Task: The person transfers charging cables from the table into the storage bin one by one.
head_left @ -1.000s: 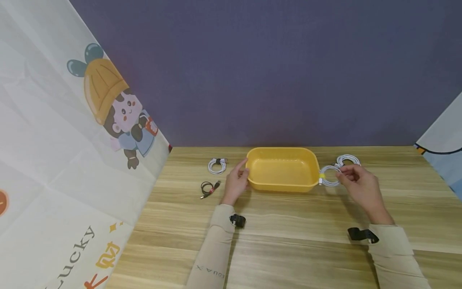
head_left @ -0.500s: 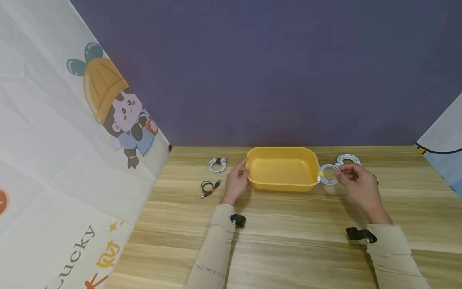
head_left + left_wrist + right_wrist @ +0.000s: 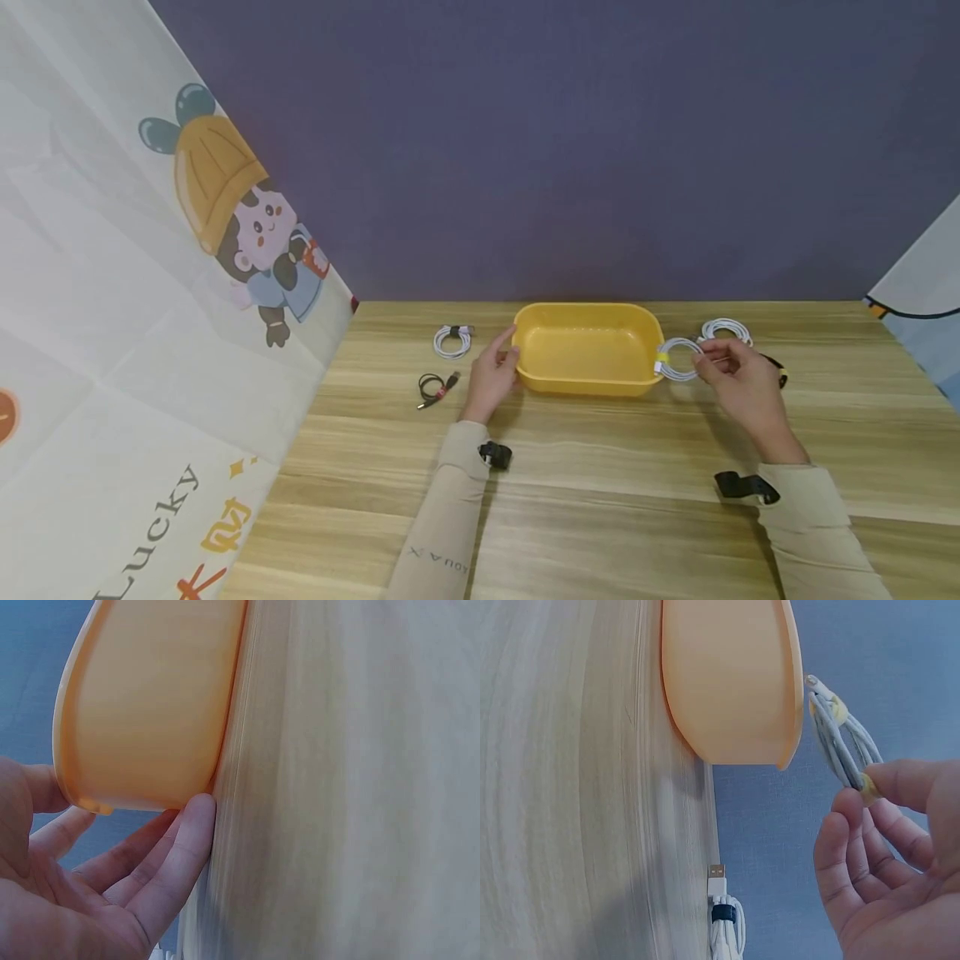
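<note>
A yellow plastic bin sits on the table. My left hand is at its left end, relaxed fingers touching the outside of the end wall and the thumb right at the rim. My right hand pinches a coiled white cable between thumb and fingertips. Yellow ties bind this coil, and it is held up off the table, its connector end overlapping the bin's right rim in the head view. In the right wrist view the raised coil appears just beyond the rim.
Left of the bin lie a white cable coil with a black tie and a black USB cable. Another white coil lies behind my right hand. A dark item, mostly hidden, shows beside that hand. A dark blue partition stands behind.
My right hand has moved slightly left with the white cable, bringing its connector end over the bin's right rim. More of the dark item beside it shows. My left hand stays at the bin.
</note>
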A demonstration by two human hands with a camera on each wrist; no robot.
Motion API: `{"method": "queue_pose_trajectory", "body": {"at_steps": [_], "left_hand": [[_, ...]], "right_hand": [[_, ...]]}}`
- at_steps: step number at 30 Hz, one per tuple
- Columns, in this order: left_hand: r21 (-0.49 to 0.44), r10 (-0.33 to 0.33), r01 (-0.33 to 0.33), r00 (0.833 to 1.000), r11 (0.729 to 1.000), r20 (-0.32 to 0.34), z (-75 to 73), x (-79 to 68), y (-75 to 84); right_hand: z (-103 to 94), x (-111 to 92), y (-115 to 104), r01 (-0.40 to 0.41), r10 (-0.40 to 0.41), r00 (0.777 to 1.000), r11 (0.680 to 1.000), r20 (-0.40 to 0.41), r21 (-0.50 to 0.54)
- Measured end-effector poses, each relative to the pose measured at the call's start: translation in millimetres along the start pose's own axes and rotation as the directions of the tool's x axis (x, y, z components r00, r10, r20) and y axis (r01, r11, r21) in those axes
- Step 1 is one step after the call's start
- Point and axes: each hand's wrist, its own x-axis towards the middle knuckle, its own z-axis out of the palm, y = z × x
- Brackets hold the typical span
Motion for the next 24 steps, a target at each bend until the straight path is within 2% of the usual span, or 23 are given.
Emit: {"method": "queue_pose_trajectory", "body": {"at_steps": [18,24], "left_hand": [[-0.012,0.000,0.000,1.000,1.000,0.005,-1.2,-0.6,1.3],[-0.016,-0.009,0.009,1.000,1.000,0.006,-0.5,-0.5,1.8]], "right_hand": [[6.6,-1.2,-3.2,0.028,-0.027,0.999,0.999,0.028,-0.019],[7.6,-2.4,-7.1,0.015,-0.015,0.999,1.000,0.036,-0.015]]}}
